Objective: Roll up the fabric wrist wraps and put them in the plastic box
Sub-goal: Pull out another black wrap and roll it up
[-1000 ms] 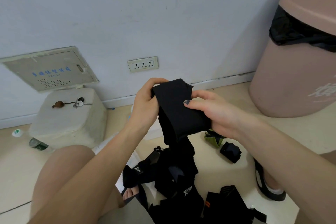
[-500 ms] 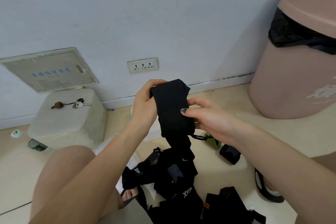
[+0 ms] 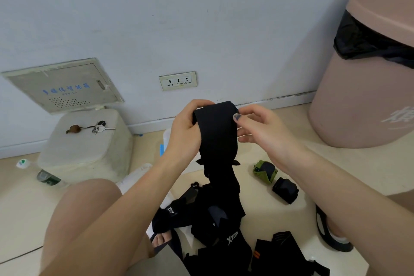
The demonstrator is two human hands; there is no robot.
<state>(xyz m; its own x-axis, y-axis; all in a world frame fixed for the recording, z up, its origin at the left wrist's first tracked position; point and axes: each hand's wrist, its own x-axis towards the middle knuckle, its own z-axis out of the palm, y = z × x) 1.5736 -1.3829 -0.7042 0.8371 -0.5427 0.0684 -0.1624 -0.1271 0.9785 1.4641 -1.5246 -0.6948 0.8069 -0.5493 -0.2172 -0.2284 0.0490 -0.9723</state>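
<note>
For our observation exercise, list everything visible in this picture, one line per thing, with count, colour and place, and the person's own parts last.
wrist wrap being rolled: 1, black, held up in both hands, tail hanging to the pile
pile of unrolled wraps: count unclear, black, floor between the legs
rolled wraps: 2, one green-edged, one black, floor at right
bin: 1, pink with black liner, far right
foam box: 1, off-white, by the wall at left
keys: 1 bunch, on the foam box
wall socket: 1, white
bottle: 1, green-labelled, lying on the floor at left
left hand: grips the wrap
right hand: pinches the wrap
</note>
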